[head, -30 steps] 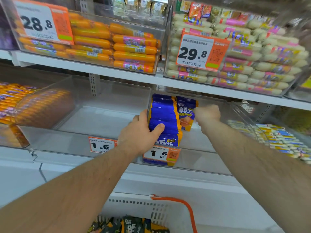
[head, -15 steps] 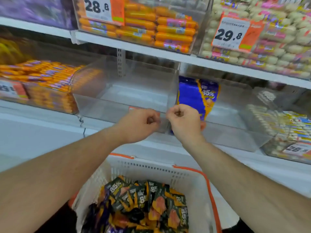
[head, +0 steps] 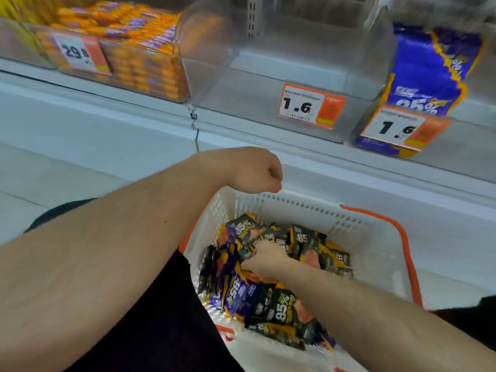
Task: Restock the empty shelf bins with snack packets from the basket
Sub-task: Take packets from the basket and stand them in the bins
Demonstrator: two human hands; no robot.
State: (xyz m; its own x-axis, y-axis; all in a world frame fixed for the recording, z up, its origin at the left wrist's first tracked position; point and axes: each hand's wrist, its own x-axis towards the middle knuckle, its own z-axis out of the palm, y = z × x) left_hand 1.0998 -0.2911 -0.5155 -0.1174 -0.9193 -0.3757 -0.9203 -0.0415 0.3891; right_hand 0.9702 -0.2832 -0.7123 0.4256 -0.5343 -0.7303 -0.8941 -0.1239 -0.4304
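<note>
White basket (head: 375, 253) holds dark snack packets (head: 281, 307). The right hand (head: 264, 260) reaches among them, its grasp hidden. The left hand (head: 252, 170) hovers above, fisted and holding nothing.

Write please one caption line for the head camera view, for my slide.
Right hand digs among snack packets in the basket; left hand fisted above, below the empty bin.

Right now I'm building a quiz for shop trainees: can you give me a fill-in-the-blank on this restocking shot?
1. The right hand reaches into the white ____ among the snack packets.
2. The left hand hovers as a closed fist, holding ____.
3. The clear bin with nothing inside carries a price tag reading ____.

Missing words: basket; nothing; 1.6
</note>
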